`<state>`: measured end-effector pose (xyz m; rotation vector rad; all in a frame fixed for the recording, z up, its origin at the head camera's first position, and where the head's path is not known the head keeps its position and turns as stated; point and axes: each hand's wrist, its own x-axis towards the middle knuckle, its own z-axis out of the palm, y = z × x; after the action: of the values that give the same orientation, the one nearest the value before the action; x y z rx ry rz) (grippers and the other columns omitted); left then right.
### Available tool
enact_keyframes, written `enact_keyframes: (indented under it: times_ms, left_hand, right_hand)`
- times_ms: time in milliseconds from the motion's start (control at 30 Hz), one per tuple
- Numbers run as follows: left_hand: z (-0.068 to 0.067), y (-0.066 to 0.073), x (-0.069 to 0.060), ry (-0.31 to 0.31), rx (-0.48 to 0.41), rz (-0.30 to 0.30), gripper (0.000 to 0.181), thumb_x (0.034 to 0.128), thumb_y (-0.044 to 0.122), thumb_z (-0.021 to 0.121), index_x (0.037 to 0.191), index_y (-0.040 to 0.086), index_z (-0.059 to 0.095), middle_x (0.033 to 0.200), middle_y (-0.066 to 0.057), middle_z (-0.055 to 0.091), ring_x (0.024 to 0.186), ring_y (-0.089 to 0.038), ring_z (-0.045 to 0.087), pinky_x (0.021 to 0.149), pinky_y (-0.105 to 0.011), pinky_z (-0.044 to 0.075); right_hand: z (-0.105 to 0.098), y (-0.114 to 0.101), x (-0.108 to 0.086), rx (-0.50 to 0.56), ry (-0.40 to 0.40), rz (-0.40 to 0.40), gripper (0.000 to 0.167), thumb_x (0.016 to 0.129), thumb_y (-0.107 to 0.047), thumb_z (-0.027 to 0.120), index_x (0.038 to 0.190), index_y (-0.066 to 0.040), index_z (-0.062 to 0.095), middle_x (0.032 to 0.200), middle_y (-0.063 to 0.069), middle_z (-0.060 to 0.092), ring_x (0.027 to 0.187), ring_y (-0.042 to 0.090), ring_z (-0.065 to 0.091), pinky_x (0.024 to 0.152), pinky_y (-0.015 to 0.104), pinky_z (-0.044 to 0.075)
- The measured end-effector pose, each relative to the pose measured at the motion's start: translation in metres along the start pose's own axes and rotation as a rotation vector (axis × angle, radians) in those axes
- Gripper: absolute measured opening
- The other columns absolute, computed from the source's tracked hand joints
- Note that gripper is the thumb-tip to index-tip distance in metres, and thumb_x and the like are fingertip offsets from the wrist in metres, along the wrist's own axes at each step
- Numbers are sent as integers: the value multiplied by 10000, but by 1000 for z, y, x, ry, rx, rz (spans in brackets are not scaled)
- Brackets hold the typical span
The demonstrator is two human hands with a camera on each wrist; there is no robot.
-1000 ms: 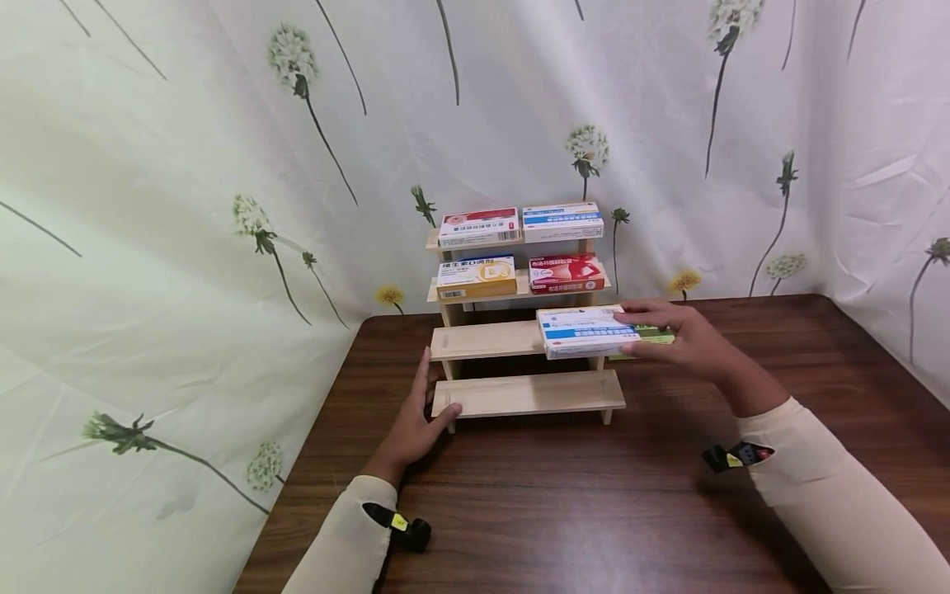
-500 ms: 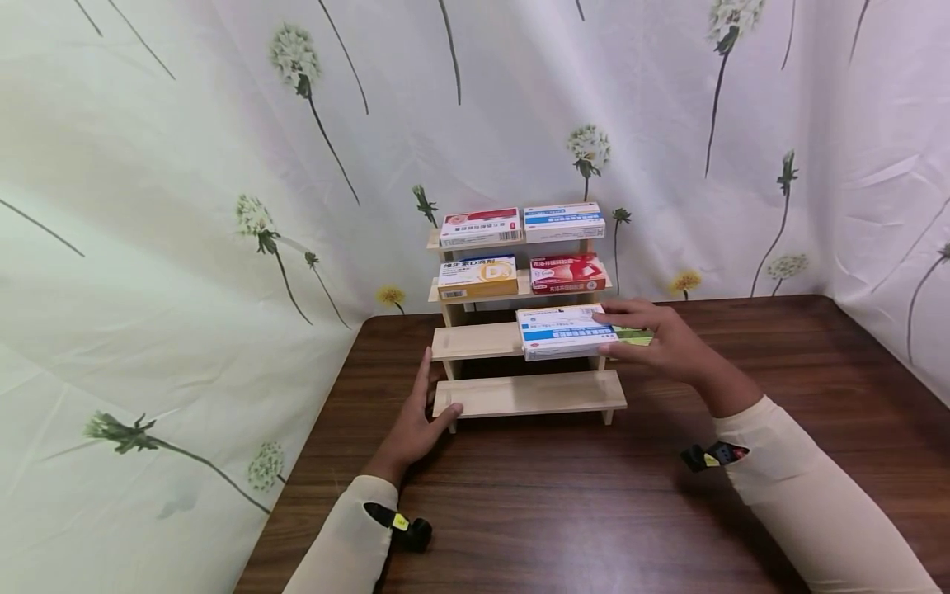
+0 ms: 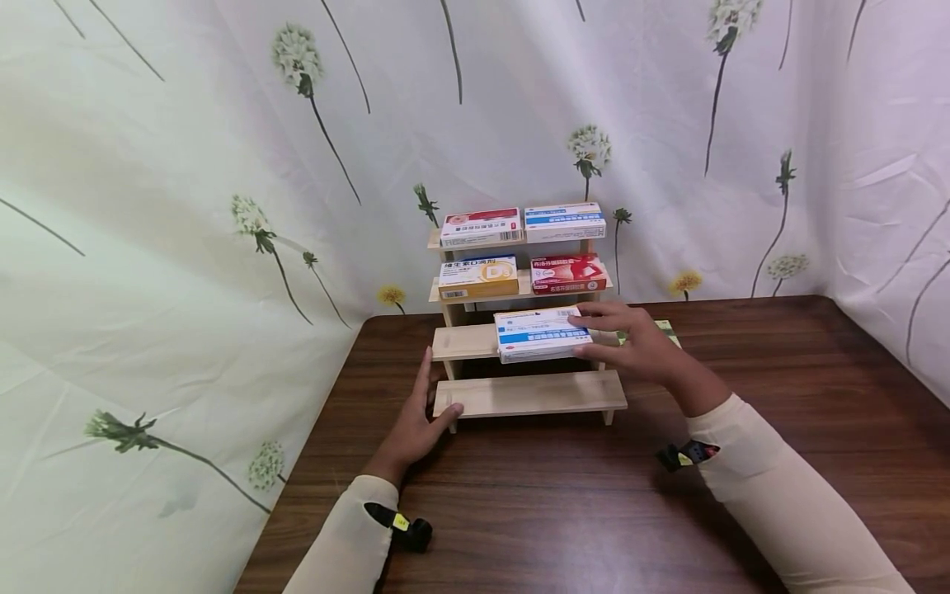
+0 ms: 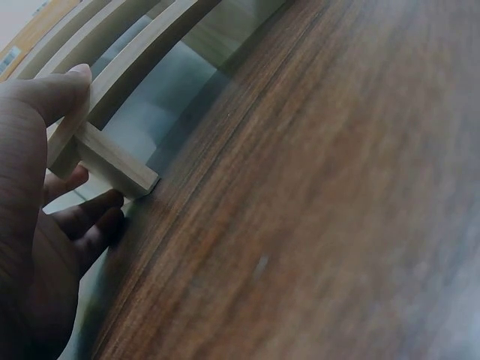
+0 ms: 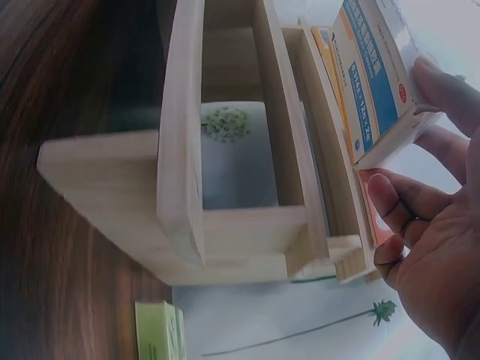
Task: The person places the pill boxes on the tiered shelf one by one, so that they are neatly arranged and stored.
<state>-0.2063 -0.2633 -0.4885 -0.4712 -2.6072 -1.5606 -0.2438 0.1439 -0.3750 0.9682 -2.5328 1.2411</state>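
My right hand [image 3: 640, 342] pinches a white and blue medicine box [image 3: 536, 334] by its right end, thumb in front. The box is held over the third step from the top of a wooden stepped rack [image 3: 530, 396]; the right wrist view shows it [image 5: 379, 67] between thumb and fingers, above the boards. My left hand [image 3: 412, 427] holds the rack's left end, its thumb on the lowest board. In the left wrist view, the thumb of that hand [image 4: 34, 225] lies over a board and the other fingers are below it.
On the top step lie a red and white box [image 3: 481, 228] and another white and blue box [image 3: 565, 221]. The second step carries a yellow and white box [image 3: 478, 277] and a red box [image 3: 567, 274]. A green box [image 3: 668, 332] lies on the brown table [image 3: 534, 503], partly behind my right hand.
My right hand has carried the white and blue box leftward along the third step, and more of the green box now shows. My left hand stays at the rack's left end.
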Motion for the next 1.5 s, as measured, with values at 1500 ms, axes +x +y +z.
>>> enact_keyframes:
  times_ms: [1500]
  left_hand:
    - [2, 2, -3, 8, -23, 16, 1102, 1054, 284, 761, 1747, 443, -82, 1726, -203, 392, 1488, -453, 547, 1222, -662, 415]
  right_hand:
    - [74, -23, 53, -117, -38, -6, 548, 979, -345, 842, 1464, -130, 704, 1601, 204, 597, 1323, 373, 583, 1074, 609, 470]
